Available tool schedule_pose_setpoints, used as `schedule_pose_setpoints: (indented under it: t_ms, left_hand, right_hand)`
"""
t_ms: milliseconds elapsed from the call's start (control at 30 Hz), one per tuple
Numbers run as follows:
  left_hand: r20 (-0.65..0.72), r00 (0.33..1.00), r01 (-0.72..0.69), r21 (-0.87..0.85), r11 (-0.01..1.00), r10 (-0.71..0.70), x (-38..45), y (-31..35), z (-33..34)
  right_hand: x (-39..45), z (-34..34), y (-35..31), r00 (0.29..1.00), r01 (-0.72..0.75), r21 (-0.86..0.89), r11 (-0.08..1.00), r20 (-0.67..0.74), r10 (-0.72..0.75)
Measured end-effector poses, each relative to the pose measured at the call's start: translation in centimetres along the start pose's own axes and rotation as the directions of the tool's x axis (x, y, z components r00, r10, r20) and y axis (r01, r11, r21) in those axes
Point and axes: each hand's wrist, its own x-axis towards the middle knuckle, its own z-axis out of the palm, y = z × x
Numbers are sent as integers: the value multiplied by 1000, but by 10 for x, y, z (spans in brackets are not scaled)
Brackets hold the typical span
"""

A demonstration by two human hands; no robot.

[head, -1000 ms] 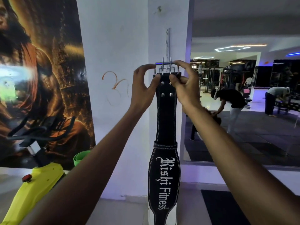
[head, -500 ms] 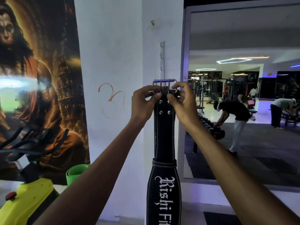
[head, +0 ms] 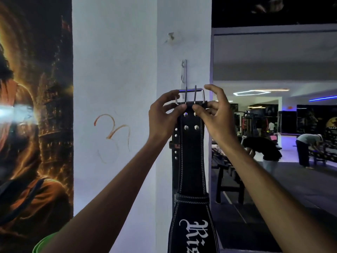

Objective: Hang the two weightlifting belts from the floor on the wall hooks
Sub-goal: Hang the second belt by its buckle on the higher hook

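Black belt [head: 193, 157] pinched at its buckle [head: 189, 95] by both hands (left [head: 164, 115], right [head: 217, 115]).

Both arms raised; L hand [head: 165, 114] & R hand [head: 217, 114] pinching (thumbs inward).

A: Place?
B: Gym. Mirror [head: 273, 125] at 3 o'clock reflects machines [head: 249, 123], a dumbbell rack [head: 226, 172], people [head: 262, 150] bending. Lifting belt [head: 191, 161] at 6 o'clock on white wall [head: 114, 70].

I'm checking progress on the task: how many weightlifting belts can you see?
2: the lettered belt held at its buckle below the hook rail; a second belt behind it, mostly hidden.
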Motion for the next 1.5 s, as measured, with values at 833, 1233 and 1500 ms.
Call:
schedule_pose_setpoints:
  t_ms: [833,1233,1500]
  left_hand:
    - [-9,1000,-7,34,999,8,234,-182,45]
    - [109,994,24,4,1000,-24,231,-205,41]
    - [-40,992,120,84,989,-117,248,-196,52]
  right_hand:
    - [219,88,191,997,45,-65,997,-64,-49]
    - [216,96,221,997,-25,32,999,-70,28]
    - [232,100,201,968,-166,-181,969,-218,125]
